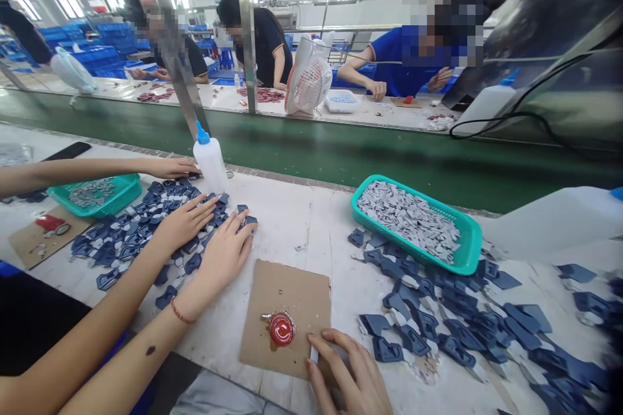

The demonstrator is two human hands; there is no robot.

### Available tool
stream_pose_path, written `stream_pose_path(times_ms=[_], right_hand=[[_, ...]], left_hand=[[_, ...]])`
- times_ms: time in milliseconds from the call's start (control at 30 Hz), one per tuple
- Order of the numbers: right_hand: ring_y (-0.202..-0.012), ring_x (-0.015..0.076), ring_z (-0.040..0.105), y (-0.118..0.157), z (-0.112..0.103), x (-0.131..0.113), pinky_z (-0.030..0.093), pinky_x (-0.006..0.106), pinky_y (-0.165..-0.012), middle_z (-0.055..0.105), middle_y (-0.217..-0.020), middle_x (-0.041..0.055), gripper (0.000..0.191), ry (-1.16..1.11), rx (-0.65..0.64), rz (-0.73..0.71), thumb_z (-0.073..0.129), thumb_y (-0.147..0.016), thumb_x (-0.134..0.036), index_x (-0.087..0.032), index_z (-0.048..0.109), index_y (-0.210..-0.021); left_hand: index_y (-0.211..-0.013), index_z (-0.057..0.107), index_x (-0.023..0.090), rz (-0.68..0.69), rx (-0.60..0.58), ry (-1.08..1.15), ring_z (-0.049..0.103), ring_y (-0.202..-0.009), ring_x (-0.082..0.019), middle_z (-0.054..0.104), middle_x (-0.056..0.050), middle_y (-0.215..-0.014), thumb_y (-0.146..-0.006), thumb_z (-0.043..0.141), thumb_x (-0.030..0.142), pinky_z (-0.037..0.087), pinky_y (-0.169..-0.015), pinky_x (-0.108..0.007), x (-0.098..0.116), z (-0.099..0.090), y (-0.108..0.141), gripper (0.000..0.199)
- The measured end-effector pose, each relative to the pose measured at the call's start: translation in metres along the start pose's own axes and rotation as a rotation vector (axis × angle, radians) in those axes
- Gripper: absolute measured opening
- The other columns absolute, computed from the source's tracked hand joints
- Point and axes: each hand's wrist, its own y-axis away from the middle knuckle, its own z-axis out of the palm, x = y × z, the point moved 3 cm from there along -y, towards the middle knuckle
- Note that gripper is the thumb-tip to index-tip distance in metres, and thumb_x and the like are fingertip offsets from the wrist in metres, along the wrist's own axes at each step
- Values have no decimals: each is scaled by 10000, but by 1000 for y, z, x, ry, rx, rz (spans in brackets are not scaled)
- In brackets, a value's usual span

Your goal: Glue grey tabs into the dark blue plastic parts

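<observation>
My left hand (226, 249), with a braided red bracelet on its wrist, reaches over the right end of a heap of dark blue plastic parts (126, 243). Its fingers are stretched out, their tips touching a part at the heap's edge. Low in the view, my right hand (351, 373) pinches a small light grey plastic piece (314, 353) between thumb and fingers. That piece is over the right edge of a cardboard square (257, 285). On the cardboard sits a round red cap (281, 329), wet and glossy, with clear liquid around it.
A co-worker's two hands (187, 224) (172, 167) lie on the same heap at left. A white bottle (210, 159) stands behind it. At right, a green basket (470, 253) holds small grey pieces, above more dark blue parts (457, 331). People work across the green strip.
</observation>
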Motion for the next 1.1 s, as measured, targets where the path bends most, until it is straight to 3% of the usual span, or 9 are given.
stream_pose_path(times_ms=[233,333,433,600,700,767,933,1033,1100], right_hand=[[-987,243,642,-2,-2,-2,556,363,-791,634,-1096,121,282,7,6,5,604,-901,-282,-214,642,-1173],[-987,241,639,-3,-4,-6,560,362,-787,634,-1088,119,282,12,16,24,581,-917,-286,-213,641,-1183],[-1003,239,632,-5,-6,-11,561,364,-800,633,-1097,116,308,-7,6,58,557,-932,-268,-221,622,-1229],[-1028,230,616,-1,-11,-15,547,364,-832,626,-1105,107,320,-90,53,123,527,-938,-180,-227,604,-1245],[-1016,218,619,4,-18,-17,540,361,-845,627,-1087,93,311,-148,115,173,493,-934,-109,-236,615,-1191],[-1016,218,622,5,-24,-20,545,364,-842,622,-1093,94,328,-160,161,219,484,-932,-97,-239,601,-1204],[-1173,288,571,0,-28,-44,558,467,-896,545,-1267,162,630,-80,276,220,588,-879,-125,-222,353,-1455],[-1314,309,478,-5,-28,-57,523,539,-982,454,-1422,132,725,-27,354,112,625,-857,-129,-300,291,-1478],[-1378,289,419,-9,-31,-63,493,545,-1033,417,-1491,75,486,-48,375,-35,541,-926,-193,-307,412,-1380]], left_hand=[[-1477,234,116,-428,515,163,168,-1490,-363,216,-249,-1578,-755,722,275,183,-1201,-535,-45,-38,-67,885],[-1477,168,130,-522,567,251,232,-1471,-369,241,-271,-1568,-696,782,276,229,-1179,-551,-62,-32,-96,1004],[-1397,300,131,-583,593,352,492,-1318,-344,469,-264,-1429,-749,729,227,411,-1073,-517,-71,-25,-110,783],[-1303,416,138,-520,666,453,592,-1202,-258,576,-185,-1330,-784,682,232,496,-1012,-377,-58,-43,-102,591],[-1344,417,188,-292,665,579,591,-1222,-245,589,-121,-1334,-777,686,312,497,-1027,-348,-33,-70,-75,639],[-1366,444,215,-159,511,733,597,-1225,-289,630,-93,-1297,-779,672,417,511,-1023,-413,-13,-83,-48,661],[-1106,728,248,-485,-216,1230,757,-750,-299,788,-95,-884,-918,412,515,637,-629,-423,29,-71,43,455],[-1070,758,241,-664,-674,1665,752,-826,-321,777,-123,-861,-926,358,592,623,-739,-471,63,-55,89,551],[-1176,705,206,-763,-872,1861,710,-1015,-343,760,-135,-951,-927,358,605,566,-893,-507,86,-49,107,584]])
